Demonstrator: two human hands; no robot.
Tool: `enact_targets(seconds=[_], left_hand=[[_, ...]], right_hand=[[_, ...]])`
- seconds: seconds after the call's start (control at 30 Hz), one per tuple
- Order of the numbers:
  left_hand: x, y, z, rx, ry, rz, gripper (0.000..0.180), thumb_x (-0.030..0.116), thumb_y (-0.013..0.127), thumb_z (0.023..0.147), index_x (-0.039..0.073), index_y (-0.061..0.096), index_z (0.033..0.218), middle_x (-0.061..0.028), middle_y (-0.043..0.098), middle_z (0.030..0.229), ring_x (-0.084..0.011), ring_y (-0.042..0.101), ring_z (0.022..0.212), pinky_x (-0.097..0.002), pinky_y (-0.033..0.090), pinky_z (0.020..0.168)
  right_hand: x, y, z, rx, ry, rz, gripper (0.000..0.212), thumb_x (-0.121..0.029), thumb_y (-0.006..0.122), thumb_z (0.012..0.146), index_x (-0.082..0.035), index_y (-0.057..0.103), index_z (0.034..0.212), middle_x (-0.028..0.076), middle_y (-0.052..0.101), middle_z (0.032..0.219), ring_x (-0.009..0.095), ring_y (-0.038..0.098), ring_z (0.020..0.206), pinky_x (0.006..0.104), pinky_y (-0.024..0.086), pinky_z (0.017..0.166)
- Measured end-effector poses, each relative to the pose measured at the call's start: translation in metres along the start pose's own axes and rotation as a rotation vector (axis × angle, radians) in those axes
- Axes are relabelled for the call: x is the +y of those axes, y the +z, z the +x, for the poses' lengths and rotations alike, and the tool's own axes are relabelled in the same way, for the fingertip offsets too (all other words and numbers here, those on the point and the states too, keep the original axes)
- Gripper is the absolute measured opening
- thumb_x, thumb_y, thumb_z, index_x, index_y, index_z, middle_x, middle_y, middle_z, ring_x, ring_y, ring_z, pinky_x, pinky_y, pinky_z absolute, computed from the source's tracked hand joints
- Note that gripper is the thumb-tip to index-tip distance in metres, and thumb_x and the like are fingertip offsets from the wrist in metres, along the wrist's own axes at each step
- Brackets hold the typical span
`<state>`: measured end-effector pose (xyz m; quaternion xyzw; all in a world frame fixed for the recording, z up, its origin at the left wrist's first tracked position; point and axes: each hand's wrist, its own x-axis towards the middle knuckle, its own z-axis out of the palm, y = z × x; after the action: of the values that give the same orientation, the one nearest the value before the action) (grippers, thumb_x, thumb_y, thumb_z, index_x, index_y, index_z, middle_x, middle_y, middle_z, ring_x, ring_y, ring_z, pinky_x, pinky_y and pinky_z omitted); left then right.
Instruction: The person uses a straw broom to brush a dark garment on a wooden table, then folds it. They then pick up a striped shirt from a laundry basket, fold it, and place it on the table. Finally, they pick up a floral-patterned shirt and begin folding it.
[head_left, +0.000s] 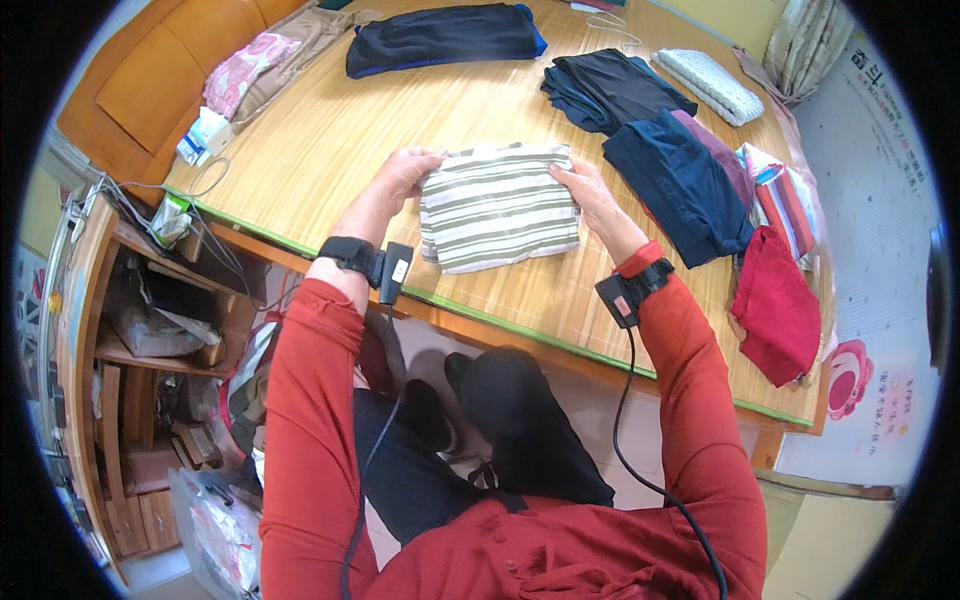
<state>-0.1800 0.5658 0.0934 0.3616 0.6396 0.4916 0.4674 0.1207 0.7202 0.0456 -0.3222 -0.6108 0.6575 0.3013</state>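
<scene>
A folded cloth with white and olive-green stripes (500, 208) is held at its two far corners, its near edge hanging close to the front edge of the bamboo mat (300, 190). My left hand (408, 174) pinches the upper left corner, thumb on top. At the upper right corner, my right hand (590, 195) grips the cloth the same way, its fingers partly hidden behind it. Whether the cloth touches the mat, I cannot tell. Nearest to my right hand is a dark blue folded garment (672, 190).
Dark folded garments (445, 40) lie at the back, with a black folded stack (615, 88) and a white knitted piece (708, 85) at the far right. A red garment (776, 305) rests at the right edge. Left stands a wooden shelf unit (110, 400) near loose cables (225, 250).
</scene>
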Motion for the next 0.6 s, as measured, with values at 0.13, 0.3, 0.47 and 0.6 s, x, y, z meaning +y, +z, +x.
enact_targets(seconds=[0.13,0.3,0.47,0.6], left_hand=[[-0.04,0.006,0.009,0.081,-0.204,-0.286,0.04,0.037,0.07,0.111,0.006,0.072,0.135,-0.0082,0.08,0.119,-0.0205,0.076,0.106,-0.0405,0.062,0.094],[-0.064,0.015,0.015,0.242,0.13,-0.133,0.029,0.017,0.07,0.105,0.005,0.071,0.132,-0.0089,0.08,0.115,-0.0227,0.077,0.099,-0.039,0.062,0.089],[-0.063,0.028,0.047,0.616,0.555,0.531,0.03,0.014,0.065,0.103,0.006,0.066,0.132,-0.0217,0.078,0.117,-0.0405,0.076,0.102,-0.0498,0.061,0.09],[-0.08,0.038,0.057,0.689,0.555,0.705,0.033,0.016,0.059,0.107,0.011,0.059,0.139,-0.0246,0.073,0.129,-0.0503,0.073,0.108,-0.0595,0.059,0.091]], right_hand=[[0.033,0.004,0.032,0.125,0.024,-0.117,0.03,-0.019,0.07,0.11,0.001,0.075,0.132,0.007,0.08,0.114,0.014,0.073,0.101,0.0328,0.058,0.09],[0.049,0.008,0.038,0.177,-0.099,-0.202,0.031,-0.022,0.071,0.109,0.001,0.077,0.129,0.006,0.081,0.108,0.014,0.072,0.096,0.0344,0.058,0.088],[0.043,0.007,0.05,0.303,-0.219,-0.393,0.032,-0.028,0.069,0.106,-0.004,0.079,0.125,0.016,0.082,0.104,0.027,0.076,0.096,0.0425,0.058,0.088],[0.049,0.013,0.061,0.435,-0.169,-1.039,0.033,-0.034,0.064,0.108,-0.005,0.074,0.119,0.025,0.079,0.108,0.044,0.076,0.104,0.0547,0.059,0.091]])
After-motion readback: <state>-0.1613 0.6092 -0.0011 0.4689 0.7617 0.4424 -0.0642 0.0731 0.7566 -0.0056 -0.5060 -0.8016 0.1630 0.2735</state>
